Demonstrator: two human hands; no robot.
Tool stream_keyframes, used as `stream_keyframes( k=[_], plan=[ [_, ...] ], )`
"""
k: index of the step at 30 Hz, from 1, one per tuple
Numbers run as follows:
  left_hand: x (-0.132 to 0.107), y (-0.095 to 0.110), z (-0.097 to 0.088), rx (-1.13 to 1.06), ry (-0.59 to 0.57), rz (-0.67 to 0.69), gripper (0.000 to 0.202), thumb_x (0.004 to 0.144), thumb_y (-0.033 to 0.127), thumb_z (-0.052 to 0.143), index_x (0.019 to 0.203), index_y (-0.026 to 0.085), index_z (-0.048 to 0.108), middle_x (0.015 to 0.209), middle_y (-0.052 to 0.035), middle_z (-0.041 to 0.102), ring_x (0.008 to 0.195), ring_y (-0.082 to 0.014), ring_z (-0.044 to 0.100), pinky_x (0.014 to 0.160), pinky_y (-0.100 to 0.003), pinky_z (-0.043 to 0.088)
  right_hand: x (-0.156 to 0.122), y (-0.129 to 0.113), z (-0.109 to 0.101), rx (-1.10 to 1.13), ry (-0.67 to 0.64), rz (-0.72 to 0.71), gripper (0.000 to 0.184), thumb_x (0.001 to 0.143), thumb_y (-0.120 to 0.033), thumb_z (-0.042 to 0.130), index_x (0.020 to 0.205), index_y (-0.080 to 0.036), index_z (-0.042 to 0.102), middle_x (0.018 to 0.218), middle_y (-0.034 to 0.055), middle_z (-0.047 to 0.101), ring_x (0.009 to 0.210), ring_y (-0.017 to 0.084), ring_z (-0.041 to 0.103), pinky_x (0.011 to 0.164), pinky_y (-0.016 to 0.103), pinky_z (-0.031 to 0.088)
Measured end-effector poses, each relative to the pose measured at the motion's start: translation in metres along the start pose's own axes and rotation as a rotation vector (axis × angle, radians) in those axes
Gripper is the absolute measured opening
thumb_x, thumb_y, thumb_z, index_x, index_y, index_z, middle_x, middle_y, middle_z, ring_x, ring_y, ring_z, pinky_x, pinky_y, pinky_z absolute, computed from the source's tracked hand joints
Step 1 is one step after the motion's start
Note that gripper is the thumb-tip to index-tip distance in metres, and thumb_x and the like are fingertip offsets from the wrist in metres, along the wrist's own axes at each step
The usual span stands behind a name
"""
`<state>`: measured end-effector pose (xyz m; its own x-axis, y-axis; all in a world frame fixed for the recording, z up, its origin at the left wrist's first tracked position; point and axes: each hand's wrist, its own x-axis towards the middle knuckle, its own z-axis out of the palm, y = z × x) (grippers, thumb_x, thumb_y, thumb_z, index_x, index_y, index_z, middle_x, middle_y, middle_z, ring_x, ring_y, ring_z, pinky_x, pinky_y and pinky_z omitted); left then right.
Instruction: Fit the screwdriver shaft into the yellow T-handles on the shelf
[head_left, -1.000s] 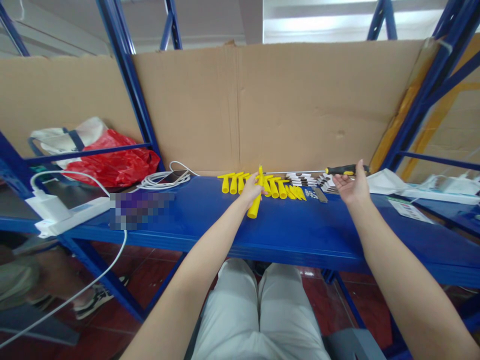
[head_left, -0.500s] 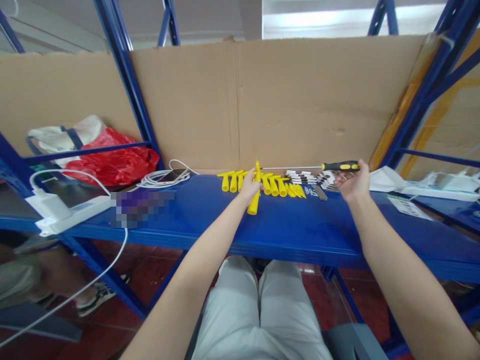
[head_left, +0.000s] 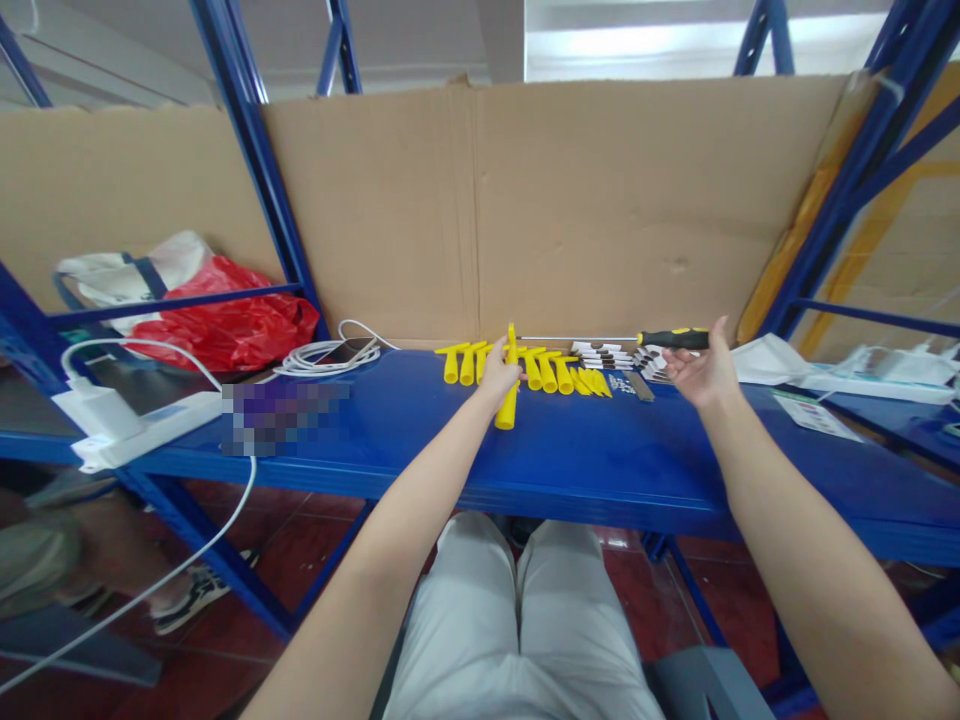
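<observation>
My left hand (head_left: 498,376) is closed around a yellow T-shaped plastic handle (head_left: 507,411), held upright above the blue shelf. A long screwdriver (head_left: 672,340) with a black and yellow grip lies level, its shaft reaching left to the upper part of that handle. At the other end, my right hand (head_left: 705,378) supports the grip between a raised thumb and loosely bent fingers. More yellow T-shaped handles (head_left: 564,374) stand in a row behind my left hand. To their right are small yellow pieces (head_left: 594,382), small screws (head_left: 619,383) and a flat metal piece (head_left: 640,387).
White and dark packs (head_left: 602,355) lie behind the small parts. At left are a coiled white cable (head_left: 330,357), a power strip (head_left: 150,430) and a red plastic bag (head_left: 232,315). A cardboard sheet (head_left: 600,200) backs the blue shelf (head_left: 570,460). Another person's leg (head_left: 112,550) shows lower left.
The screwdriver's grip has shifted slightly left and turned, showing less yellow. My right fingers have loosened and the thumb now sticks up. My left hand has hardly moved.
</observation>
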<state>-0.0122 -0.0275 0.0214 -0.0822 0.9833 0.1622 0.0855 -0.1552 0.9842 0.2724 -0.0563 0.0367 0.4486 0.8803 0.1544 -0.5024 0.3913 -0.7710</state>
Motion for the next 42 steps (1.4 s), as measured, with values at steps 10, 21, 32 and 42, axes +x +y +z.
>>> stream_keyframes(
  k=[10,21,32,42],
  plan=[
    [0.001,-0.001,0.0,-0.015,0.006,0.012,0.086,0.071,-0.009,0.048,0.149,0.026,0.039,0.142,-0.0109,0.054,0.058,-0.0086,0.065,0.036,-0.017,0.038,-0.003,-0.004,0.001,-0.025,0.01,0.062,0.043,0.096,-0.051,0.031,0.072,-0.022,0.051,0.055,-0.0002,0.048,0.049,0.014,0.054,0.043,0.023,0.044],
    [0.002,-0.001,0.0,0.03,0.006,0.023,0.085,0.071,-0.006,0.052,0.147,0.032,0.041,0.144,-0.0079,0.053,0.066,-0.0121,0.068,0.042,-0.018,0.045,-0.016,-0.008,0.017,0.002,0.149,0.023,0.034,0.1,-0.039,0.032,0.07,-0.023,0.039,0.048,-0.0066,0.035,0.035,0.009,0.031,0.033,0.019,0.027],
    [0.002,-0.005,0.0,0.007,0.012,0.055,0.084,0.072,-0.004,0.051,0.148,0.031,0.039,0.144,-0.0085,0.052,0.067,-0.0105,0.068,0.039,-0.016,0.041,-0.011,-0.008,0.011,-0.009,0.062,0.035,0.042,0.102,-0.04,0.034,0.068,-0.021,0.047,0.056,-0.0017,0.052,0.044,0.009,0.047,0.041,0.018,0.039],
    [0.002,-0.004,0.001,0.027,0.028,0.041,0.08,0.076,0.002,0.059,0.148,0.033,0.042,0.143,-0.0094,0.053,0.07,-0.0132,0.069,0.045,-0.019,0.047,0.004,-0.004,-0.004,-0.035,0.056,-0.007,0.033,0.094,-0.041,0.043,0.066,-0.023,0.04,0.049,-0.0052,0.036,0.039,0.01,0.034,0.036,0.02,0.031]
  ],
)
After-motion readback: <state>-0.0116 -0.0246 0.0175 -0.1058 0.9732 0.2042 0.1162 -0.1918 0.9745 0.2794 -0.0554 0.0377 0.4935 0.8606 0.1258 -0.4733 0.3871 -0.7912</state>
